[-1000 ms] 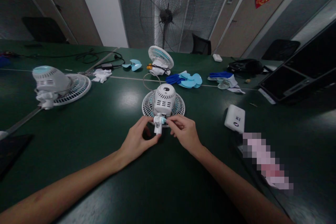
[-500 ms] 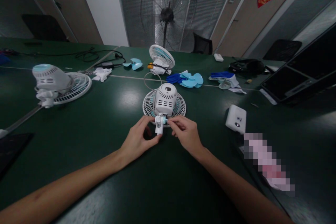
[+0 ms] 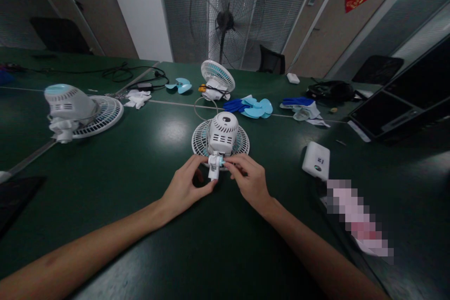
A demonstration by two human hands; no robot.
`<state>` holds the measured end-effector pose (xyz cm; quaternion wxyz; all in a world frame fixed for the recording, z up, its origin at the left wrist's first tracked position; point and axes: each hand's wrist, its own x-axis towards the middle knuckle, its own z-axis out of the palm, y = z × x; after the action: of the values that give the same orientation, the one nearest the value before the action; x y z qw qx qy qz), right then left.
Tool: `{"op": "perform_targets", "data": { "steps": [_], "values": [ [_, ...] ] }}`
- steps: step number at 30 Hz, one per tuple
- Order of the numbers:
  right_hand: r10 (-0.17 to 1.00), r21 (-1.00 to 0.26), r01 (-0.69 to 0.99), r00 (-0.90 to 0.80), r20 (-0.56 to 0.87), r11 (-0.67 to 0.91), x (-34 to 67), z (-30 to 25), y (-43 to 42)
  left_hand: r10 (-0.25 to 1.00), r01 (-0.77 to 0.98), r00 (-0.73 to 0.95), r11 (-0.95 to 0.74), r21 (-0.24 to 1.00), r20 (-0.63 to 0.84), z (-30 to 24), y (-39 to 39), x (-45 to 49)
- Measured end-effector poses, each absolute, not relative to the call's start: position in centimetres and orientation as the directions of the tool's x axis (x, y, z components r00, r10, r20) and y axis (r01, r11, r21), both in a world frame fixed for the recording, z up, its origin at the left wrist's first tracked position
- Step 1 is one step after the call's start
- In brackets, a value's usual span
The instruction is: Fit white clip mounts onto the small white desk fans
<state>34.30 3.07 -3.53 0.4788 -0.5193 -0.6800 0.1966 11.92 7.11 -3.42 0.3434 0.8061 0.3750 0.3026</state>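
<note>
A white fan head (image 3: 224, 129) lies face down on its round grille (image 3: 242, 143), its motor housing up. From its near side sticks a white neck joint (image 3: 213, 168), which my left hand (image 3: 184, 183) grips between thumb and fingers from the left. A light-blue knob (image 3: 221, 161) sits on the right side of that joint. My right hand (image 3: 249, 178) pinches the knob between thumb and forefinger, with the other fingers curled in. The fingertips hide part of the knob and the lower grille.
Another fan (image 3: 70, 103) on a pole lies at the left. Farther back are a small fan (image 3: 216, 79), light-blue blades (image 3: 258, 108), a blade set (image 3: 181, 86), white gloves (image 3: 138, 98) and cables. A white power bank (image 3: 316, 160) lies at the right.
Both hands stay at the neck joint and knob with almost no visible movement. The whole view has shifted very slightly.
</note>
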Motion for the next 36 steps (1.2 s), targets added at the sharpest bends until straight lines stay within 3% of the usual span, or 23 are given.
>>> {"op": "perform_targets", "data": {
  "steps": [4, 9, 12, 24, 31, 36],
  "values": [
    [0.919, -0.815, 0.480, 0.046, 0.392, 0.323, 34.4, -3.3, 3.1, 0.809, 0.403, 0.541, -0.491, 0.773, 0.232, -3.3, 7.1, 12.0],
    [0.824, -0.626, 0.612, -0.074, 0.562, 0.482, 35.2, -3.2, 2.8, 0.811, 0.407, 0.537, -0.489, 0.771, 0.231, -3.3, 7.1, 12.0],
    [0.812, -0.580, 0.663, -0.072, 0.579, 0.472, 35.3, -3.4, 2.9, 0.812, 0.403, 0.535, -0.487, 0.775, 0.233, -3.3, 7.0, 11.9],
    [0.818, -0.657, 0.531, -0.131, 0.560, 0.535, 35.3, -4.1, 2.5, 0.806, 0.388, 0.536, -0.499, 0.775, 0.251, -3.4, 7.1, 11.9],
    [0.851, -0.680, 0.583, -0.039, 0.523, 0.445, 35.1, -3.9, 3.1, 0.807, 0.397, 0.533, -0.503, 0.768, 0.253, -3.5, 7.0, 12.0],
    [0.824, -0.667, 0.528, -0.125, 0.552, 0.527, 35.3, -4.4, 2.7, 0.811, 0.398, 0.523, -0.505, 0.766, 0.263, -3.6, 6.9, 12.1]
  ]
}}
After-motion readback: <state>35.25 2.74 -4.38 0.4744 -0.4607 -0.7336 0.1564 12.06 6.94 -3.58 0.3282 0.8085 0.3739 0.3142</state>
